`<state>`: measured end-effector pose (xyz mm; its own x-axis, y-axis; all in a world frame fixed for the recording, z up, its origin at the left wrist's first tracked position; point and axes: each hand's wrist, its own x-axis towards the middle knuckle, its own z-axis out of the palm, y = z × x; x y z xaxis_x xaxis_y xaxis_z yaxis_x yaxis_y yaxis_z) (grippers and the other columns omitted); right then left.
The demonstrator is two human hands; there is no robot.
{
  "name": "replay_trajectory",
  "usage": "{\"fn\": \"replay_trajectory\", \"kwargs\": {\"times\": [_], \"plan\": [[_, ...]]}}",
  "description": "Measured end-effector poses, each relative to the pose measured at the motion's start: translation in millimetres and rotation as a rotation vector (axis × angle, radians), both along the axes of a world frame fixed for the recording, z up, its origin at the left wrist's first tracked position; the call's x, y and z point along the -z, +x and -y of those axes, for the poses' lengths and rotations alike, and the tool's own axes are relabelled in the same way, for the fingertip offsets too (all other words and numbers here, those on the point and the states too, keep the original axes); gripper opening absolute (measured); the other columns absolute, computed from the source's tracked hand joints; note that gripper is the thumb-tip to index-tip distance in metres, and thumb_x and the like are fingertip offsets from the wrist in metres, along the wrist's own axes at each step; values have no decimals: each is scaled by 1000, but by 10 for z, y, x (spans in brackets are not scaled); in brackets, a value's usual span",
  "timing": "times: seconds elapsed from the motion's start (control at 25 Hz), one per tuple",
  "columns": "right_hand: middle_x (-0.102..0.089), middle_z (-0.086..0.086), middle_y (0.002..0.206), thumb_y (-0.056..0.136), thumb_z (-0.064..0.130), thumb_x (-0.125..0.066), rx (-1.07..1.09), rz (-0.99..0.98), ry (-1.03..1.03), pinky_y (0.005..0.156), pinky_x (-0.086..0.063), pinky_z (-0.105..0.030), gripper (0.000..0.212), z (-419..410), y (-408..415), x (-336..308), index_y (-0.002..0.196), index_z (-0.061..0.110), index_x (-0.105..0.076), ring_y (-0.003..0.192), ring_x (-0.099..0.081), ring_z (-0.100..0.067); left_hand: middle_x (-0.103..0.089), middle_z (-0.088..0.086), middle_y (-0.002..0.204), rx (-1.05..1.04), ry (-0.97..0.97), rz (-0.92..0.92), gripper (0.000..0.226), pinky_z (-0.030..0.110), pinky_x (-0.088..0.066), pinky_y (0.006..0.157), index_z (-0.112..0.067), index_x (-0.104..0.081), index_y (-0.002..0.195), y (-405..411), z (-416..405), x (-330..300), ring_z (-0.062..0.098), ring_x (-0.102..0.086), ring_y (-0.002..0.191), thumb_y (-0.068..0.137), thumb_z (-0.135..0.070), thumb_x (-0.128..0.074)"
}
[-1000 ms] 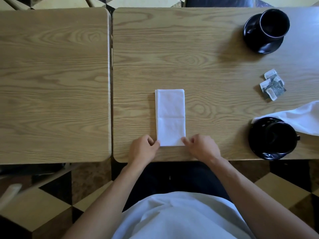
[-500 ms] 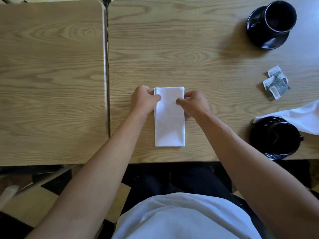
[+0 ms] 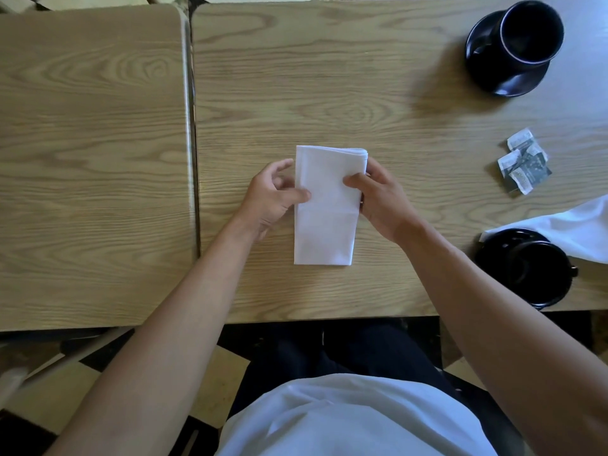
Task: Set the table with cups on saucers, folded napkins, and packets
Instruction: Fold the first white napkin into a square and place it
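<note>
Napkin (image 3: 324, 222), white and folded into a long rectangle, lies flat on the wooden bench (image 3: 329, 93) near its front edge, long side running away from the person. Both hands hold it at its far half: the left hand (image 3: 271, 195) pinches the left edge with thumb on top and fingers curled, and the right hand (image 3: 381, 199) pinches the right edge the same way. To the far right, a black cup (image 3: 529, 31) sits on a black saucer (image 3: 503, 77). Nearer, a cluster of small packets (image 3: 523, 162) lies loose on the bench. At the right front, a second black cup (image 3: 536, 271) rests on its saucer (image 3: 500, 240), with an unfolded white napkin (image 3: 572, 228) just beside it. A second bench (image 3: 92, 159) stands to the left, apart by a narrow gap.
</note>
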<state>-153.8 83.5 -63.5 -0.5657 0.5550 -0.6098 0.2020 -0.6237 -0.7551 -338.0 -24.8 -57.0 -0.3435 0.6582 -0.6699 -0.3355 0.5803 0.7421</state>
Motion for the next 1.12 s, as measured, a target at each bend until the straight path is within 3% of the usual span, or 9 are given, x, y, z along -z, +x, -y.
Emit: {"fn": "replay_trajectory", "kwargs": {"times": [0.08,0.2,0.36,0.56,0.64,0.8,0.88,0.96,1.12], "plan": [[-72,-12,115,80,2,-62,-8,-33,-4,94,-54,-55,51,-44,23,23,130,10,-58,108,-69,-31,-72,18,111,72,-4,114,59,40,-55,90,-3,-57,130,-33,-36,-17,27,-69,99,78,21,-65],[-72,-15,114,72,-7,-63,-76,-24,50,90,-57,-51,59,-75,32,40,129,8,-58,110,-69,-34,-70,16,103,173,-49,22,55,40,-54,87,4,-61,121,-58,-63,-19,27,-64,94,72,28,-61],[-74,-10,104,77,0,-70,-58,56,111,94,-55,-55,36,-173,-28,13,108,17,-72,100,-72,-27,-69,10,94,224,-64,-141,52,34,-56,77,-3,-64,110,2,-75,-12,21,-65,83,68,29,-64],[-75,3,96,73,-3,-70,-117,66,289,80,-56,-31,38,-310,-38,-169,95,27,-77,88,-69,-14,-67,13,88,272,-9,-270,33,33,-48,74,1,-69,91,28,-68,67,20,-61,80,69,25,-62],[-76,6,97,76,-5,-70,-164,67,394,79,-56,-28,40,-273,38,-269,92,31,-78,87,-70,-11,-69,8,83,379,12,-360,26,31,-49,70,-2,-72,85,25,-57,78,16,-62,75,71,17,-62],[-75,11,99,77,-6,-71,-298,135,773,86,-55,-26,39,25,251,-367,100,26,-75,94,-70,-5,-62,1,75,622,113,-769,12,24,-43,64,-12,-72,77,-26,-42,76,23,-63,74,76,-1,-66],[-73,6,100,77,-8,-72,-359,150,1036,87,-53,-26,35,240,343,-313,103,16,-76,96,-68,-11,-61,0,78,647,189,-790,14,16,-36,62,-14,-78,84,-66,-18,76,18,-60,71,78,-2,-73],[-71,-4,101,78,-10,-70,-416,146,1237,88,-51,-32,33,465,422,-213,105,8,-77,94,-65,-24,-66,8,84,656,237,-790,19,19,-38,66,-12,-81,91,-94,11,99,14,-57,72,80,1,-73],[-68,-8,98,80,-13,-65,-536,167,1441,83,-51,-42,32,799,530,37,102,7,-77,86,-61,-32,-70,10,90,646,259,-811,30,24,-45,72,-9,-80,93,-116,49,169,13,-57,75,81,12,-63]]}}
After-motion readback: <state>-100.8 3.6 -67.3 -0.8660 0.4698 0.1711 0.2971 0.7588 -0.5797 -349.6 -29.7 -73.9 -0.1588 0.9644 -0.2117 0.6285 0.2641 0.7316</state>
